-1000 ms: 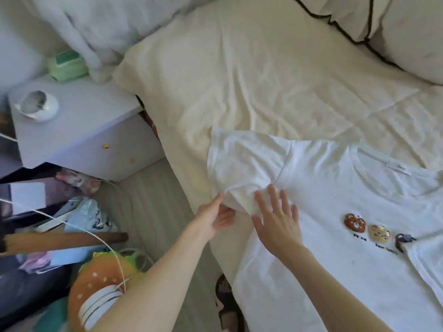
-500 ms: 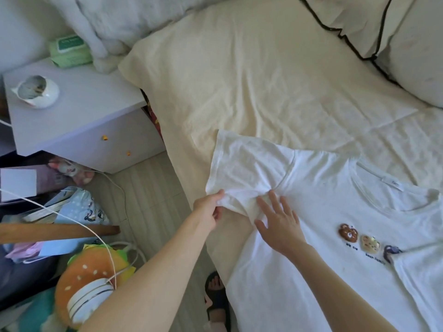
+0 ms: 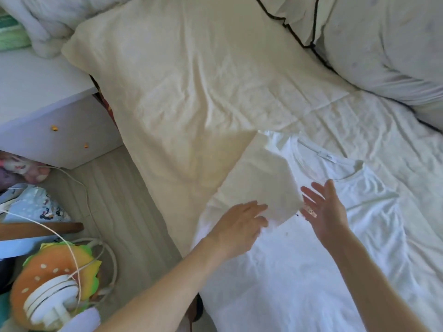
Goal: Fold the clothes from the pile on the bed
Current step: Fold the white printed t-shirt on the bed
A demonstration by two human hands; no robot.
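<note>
**Two bare forearms, no sleeves in view**

The left hand (image 3: pixel 236 226) and the right hand (image 3: pixel 322 210) show no rings, gloves or watch. Both forearms are uncovered from wrist to frame edge; no cuff or bracelet shows. Fingernails look short and unpainted, though blur makes this uncertain.

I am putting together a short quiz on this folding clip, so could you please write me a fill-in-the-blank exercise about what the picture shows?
1. The T-shirt lying on the bed is ____ in colour.
2. The shirt's sleeve has been folded ____ over the chest.
3. The right hand has its fingers ____, holding nothing.
4. The cushion on the floor is shaped like a ____.

Missing words: white; inward; spread open; hamburger
</note>
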